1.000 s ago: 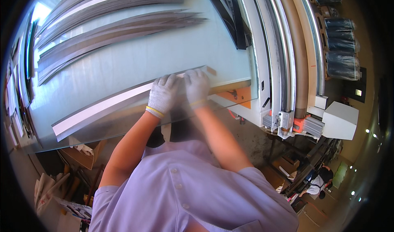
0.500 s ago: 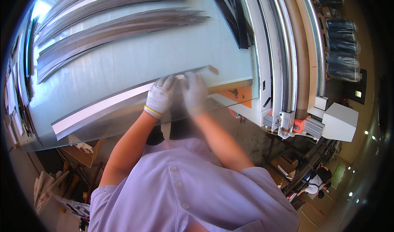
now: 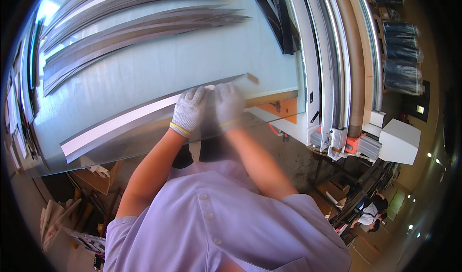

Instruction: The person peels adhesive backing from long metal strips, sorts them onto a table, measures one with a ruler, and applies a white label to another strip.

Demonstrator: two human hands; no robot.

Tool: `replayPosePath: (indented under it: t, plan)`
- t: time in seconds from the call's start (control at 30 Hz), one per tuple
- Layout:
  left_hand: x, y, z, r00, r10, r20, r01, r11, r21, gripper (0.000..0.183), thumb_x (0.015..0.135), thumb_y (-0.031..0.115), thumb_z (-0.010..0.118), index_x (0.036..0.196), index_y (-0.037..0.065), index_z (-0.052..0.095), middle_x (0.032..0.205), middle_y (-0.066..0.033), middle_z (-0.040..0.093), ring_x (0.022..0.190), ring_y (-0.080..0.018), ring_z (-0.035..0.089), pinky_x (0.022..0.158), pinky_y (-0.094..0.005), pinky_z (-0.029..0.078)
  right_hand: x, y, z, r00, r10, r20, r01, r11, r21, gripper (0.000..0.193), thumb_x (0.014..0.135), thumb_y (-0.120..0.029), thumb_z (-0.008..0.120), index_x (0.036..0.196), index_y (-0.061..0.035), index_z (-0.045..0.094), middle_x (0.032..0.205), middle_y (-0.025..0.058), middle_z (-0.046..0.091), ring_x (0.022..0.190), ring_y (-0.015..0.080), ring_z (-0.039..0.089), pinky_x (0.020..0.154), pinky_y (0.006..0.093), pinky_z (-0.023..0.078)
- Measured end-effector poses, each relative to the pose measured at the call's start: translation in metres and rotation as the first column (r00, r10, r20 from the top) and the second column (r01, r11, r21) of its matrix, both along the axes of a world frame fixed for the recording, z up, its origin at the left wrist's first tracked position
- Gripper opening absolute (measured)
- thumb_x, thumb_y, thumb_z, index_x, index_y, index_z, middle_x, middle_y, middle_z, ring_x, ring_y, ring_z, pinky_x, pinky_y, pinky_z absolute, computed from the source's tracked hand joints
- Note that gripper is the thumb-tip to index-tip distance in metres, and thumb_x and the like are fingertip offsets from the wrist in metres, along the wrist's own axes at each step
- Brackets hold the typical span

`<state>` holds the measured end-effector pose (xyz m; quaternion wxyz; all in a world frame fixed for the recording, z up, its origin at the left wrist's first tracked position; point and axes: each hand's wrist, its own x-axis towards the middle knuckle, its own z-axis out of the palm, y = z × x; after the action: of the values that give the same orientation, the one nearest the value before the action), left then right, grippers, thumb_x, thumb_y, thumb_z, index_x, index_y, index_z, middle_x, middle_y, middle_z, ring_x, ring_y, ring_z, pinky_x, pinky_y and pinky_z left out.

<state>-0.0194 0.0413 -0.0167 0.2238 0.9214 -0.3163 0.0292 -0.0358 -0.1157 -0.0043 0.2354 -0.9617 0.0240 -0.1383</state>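
A long dark grey strip with a white band (image 3: 125,120) along it lies slantwise near the front edge of the glass-topped table (image 3: 202,45). My left hand (image 3: 188,110), in a pale knit glove with a yellow cuff edge, rests on this strip with its fingers stretched across the band. Beside it, my right hand (image 3: 229,104) wears a matching glove and is at the strip too, close to where the white band stops. Motion smears its fingers, so whether it grips anything is hidden. The strip's bare grey end (image 3: 251,78) reaches past my right hand.
Stacks of similar grey strips (image 3: 134,36) lie farther back on the left. Black angled bars (image 3: 275,17) sit at the back right. Right of the table runs a machine with long rollers (image 3: 353,55). Wrapped dark rolls (image 3: 402,55) stand beyond; a person (image 3: 369,214) is farther off.
My right hand has shifted very slightly right and remains blurred. My left hand stays nearly in place on the strip. The view has moved a little.
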Motion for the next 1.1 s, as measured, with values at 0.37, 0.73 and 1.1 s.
replayPosePath:
  t: [0.37,0.73,1.1]
  plan:
    - [-0.001,-0.001,0.008,1.000,0.018,0.024,-0.018,1.000,0.009,0.038,0.084,0.014,0.061,0.120,0.002,0.062,0.126,-0.0136,0.058,0.109,-0.0341,0.060,0.091,-0.0475,0.051,-0.015,0.012,0.003,0.998,0.039,0.048,-0.040,0.999,0.018,0.013,0.079,-0.011,0.069,0.089,-0.0099,0.060,0.084,0.0103,0.056,0.082,0.0338,0.059,0.070,0.0451,0.050]
    - [-0.006,0.009,-0.001,0.999,0.022,0.045,-0.024,0.999,0.039,0.038,0.082,0.013,0.061,0.117,0.001,0.064,0.130,-0.0155,0.059,0.114,-0.0349,0.059,0.096,-0.0480,0.050,-0.030,0.014,0.010,0.993,0.115,0.015,-0.116,0.991,0.074,0.011,0.078,-0.011,0.068,0.087,-0.0110,0.061,0.085,0.0099,0.056,0.086,0.0341,0.058,0.076,0.0463,0.046]
    - [-0.015,0.033,-0.002,0.997,0.060,0.042,-0.061,0.998,0.029,0.036,0.081,0.011,0.062,0.115,-0.001,0.065,0.132,-0.0165,0.058,0.117,-0.0355,0.059,0.096,-0.0455,0.052,-0.042,0.028,0.033,0.986,0.164,0.009,-0.161,0.952,0.261,0.016,0.075,-0.007,0.072,0.088,-0.0092,0.063,0.085,0.0093,0.059,0.081,0.0344,0.058,0.072,0.0458,0.046]
